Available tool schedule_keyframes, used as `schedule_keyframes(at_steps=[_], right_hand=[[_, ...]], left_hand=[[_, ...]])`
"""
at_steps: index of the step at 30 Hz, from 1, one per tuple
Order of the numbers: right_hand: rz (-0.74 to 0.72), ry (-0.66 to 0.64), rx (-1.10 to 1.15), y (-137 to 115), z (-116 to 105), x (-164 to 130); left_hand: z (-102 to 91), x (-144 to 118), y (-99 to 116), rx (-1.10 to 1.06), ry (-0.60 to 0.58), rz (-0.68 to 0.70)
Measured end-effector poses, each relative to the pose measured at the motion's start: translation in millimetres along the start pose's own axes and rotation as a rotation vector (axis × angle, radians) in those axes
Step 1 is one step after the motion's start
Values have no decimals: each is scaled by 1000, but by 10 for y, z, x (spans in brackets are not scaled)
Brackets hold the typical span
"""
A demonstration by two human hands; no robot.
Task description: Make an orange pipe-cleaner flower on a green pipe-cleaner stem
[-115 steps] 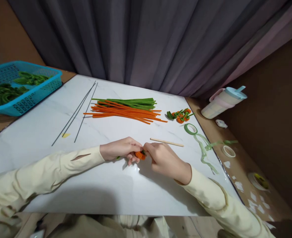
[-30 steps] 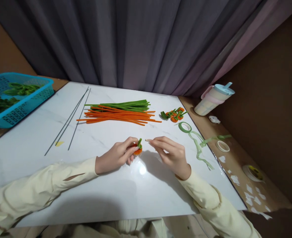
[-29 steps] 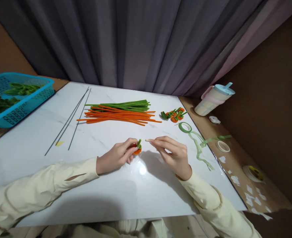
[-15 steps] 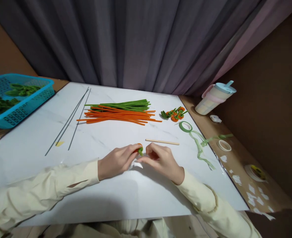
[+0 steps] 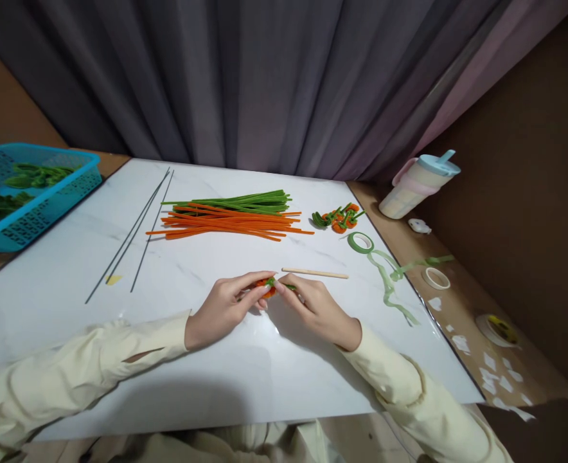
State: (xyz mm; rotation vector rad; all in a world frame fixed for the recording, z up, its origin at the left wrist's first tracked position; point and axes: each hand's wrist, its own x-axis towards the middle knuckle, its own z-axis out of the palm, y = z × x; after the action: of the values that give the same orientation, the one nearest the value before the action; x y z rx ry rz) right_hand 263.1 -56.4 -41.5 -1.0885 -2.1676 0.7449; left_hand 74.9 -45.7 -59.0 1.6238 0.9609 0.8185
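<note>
Between the fingertips of my left hand [image 5: 222, 310] is a small orange and green pipe-cleaner piece [image 5: 268, 291], its orange part partly hidden by the fingers. My right hand [image 5: 321, 310] pinches the piece's green part, and a bit of green shows past the thumb. Just beyond my right hand lies a thin wooden stick [image 5: 315, 273]. Farther back are a bundle of orange pipe cleaners [image 5: 226, 225] and a bundle of green pipe cleaners [image 5: 250, 203]. Several similar orange and green pieces [image 5: 340, 219] lie to the right of them.
Dark thin wires [image 5: 137, 238] lie at left, near a blue basket [image 5: 47, 204] of green pieces. At right are green tape [image 5: 361, 242] with loose strips, a white ring [image 5: 436, 278], paper scraps [image 5: 461, 344], another tape roll [image 5: 497, 331] and a tumbler [image 5: 419, 183].
My right hand has moved left and its fingers have closed on the green part of the piece. My left hand has turned the piece so more orange shows.
</note>
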Motion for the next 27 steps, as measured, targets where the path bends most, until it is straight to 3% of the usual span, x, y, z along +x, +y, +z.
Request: schedule_keyframes(at_steps=[6, 9, 13, 17, 24, 27], right_hand=[[95, 12, 146, -25, -24, 19], [92, 13, 199, -11, -53, 19], [48, -102, 281, -12, -121, 24], [-25, -199, 272, -15, -145, 28], [11, -205, 135, 28, -106, 17], [28, -213, 140, 33, -100, 20]], left_hand=[[12, -8, -8, -147, -41, 4], [-38, 33, 39, -310, -167, -113], [-124, 154, 76, -579, -362, -357], [-159, 229, 18, -648, -581, -463], [-179, 224, -46, -581, -693, -548], [-161, 202, -41, -599, -634, -524]])
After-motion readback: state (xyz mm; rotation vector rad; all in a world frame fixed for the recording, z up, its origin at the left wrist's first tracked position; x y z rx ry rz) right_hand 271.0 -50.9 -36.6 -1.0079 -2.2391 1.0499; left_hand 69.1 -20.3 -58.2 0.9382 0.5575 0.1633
